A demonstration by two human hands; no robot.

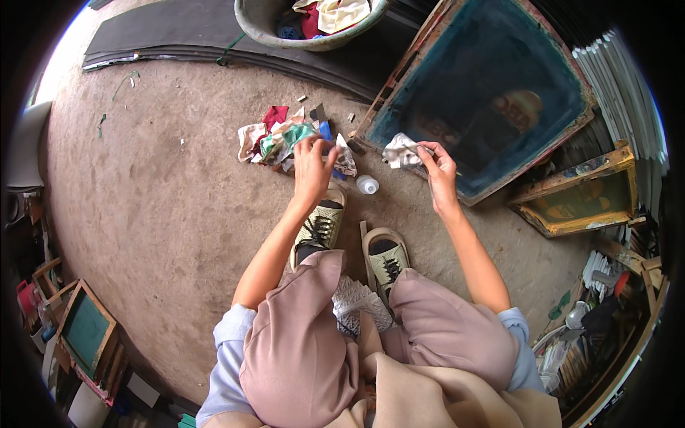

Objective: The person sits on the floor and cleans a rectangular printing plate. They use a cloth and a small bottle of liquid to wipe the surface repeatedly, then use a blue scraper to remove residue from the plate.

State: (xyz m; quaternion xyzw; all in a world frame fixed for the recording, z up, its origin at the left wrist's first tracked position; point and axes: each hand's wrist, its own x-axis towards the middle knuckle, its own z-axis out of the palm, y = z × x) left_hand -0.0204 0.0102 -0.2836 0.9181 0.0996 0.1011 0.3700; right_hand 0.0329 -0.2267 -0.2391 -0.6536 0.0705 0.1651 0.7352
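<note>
In my right hand (442,175) a crumpled white-and-grey rag (401,151) is pinched between thumb and fingers, close to the lower left edge of a large screen-printing frame (492,100). My left hand (311,171) hovers at the near right side of a pile of cloth scraps (275,139), its fingers slightly bent and apart, slightly blurred, with nothing visible in them. The pile mixes white, red, green and blue pieces, some hidden behind the hand. A small clear plastic bottle (367,185) stands on the floor between my hands.
A grey basin (314,41) of cloths sits on stacked dark sheets (164,32) at the back. A smaller yellow-stained screen frame (585,192) leans at right, near cluttered shelving. Another green-meshed frame (87,329) stands at lower left. My shoes (317,228) rest on the concrete floor (164,214).
</note>
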